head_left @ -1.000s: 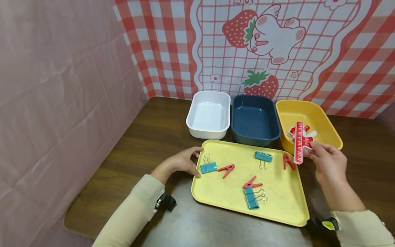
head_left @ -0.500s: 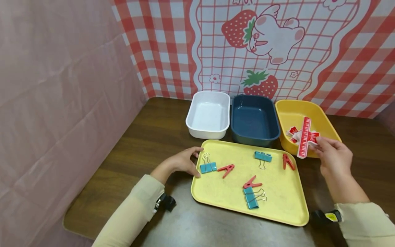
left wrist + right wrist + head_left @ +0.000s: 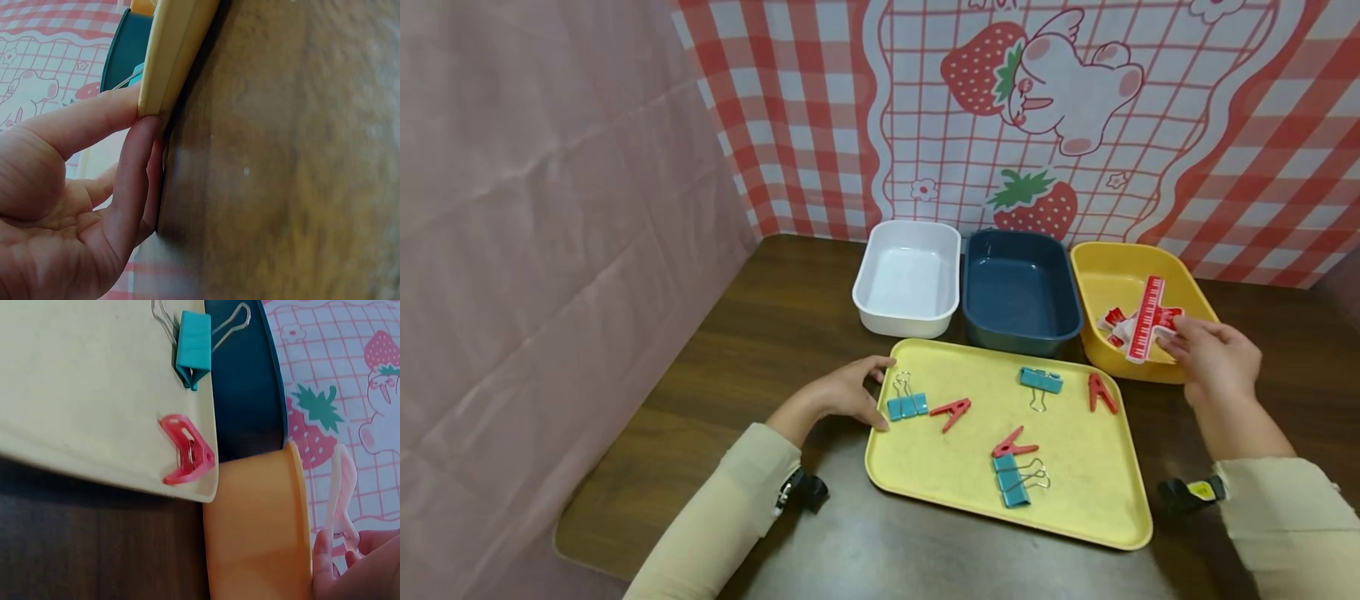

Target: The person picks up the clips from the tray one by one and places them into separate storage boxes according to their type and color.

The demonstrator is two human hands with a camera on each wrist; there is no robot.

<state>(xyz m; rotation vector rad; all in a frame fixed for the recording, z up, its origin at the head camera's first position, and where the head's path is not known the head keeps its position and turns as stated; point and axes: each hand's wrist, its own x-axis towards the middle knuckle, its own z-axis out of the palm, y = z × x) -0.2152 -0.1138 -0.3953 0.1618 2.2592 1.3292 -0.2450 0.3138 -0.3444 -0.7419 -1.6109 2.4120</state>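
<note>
Red-and-white clip [image 3: 1147,321]: 1 in hand; held over the yellow bin [image 3: 1093,271], behind the right corner of the yellow tray [image 3: 1075,496].
Right hand [image 3: 1221,362]: 1; thumb and fingers pinch the clip's handle; located right of and behind the tray.
Change, clip and right hand: compared with the first earlier frame, both are farther back from the tray; the clip then overlaps the bin's near rim beside the tray corner.
Change, left hand [image 3: 848,393]: none; it stays at the tray's left rim, thumb and fingertips spaced apart and gripping that rim.
Yellow bin contents: more red-and-white clips [image 3: 1116,318], overlapping; exact count cannot be told.
Yellow tray contents: 3 teal binder clips [image 3: 1011,481] and 3 red pegs [image 3: 1096,385]; one binder clip and one peg per group at tray left, far right and near centre; arrangement unchanged.
Bins behind tray: 3, in a row; white bin [image 3: 904,325] at left, dark blue bin [image 3: 1018,340] in the middle, yellow at right.
Table [image 3: 730,358]: 1, wooden-brown, under the tray.
</note>
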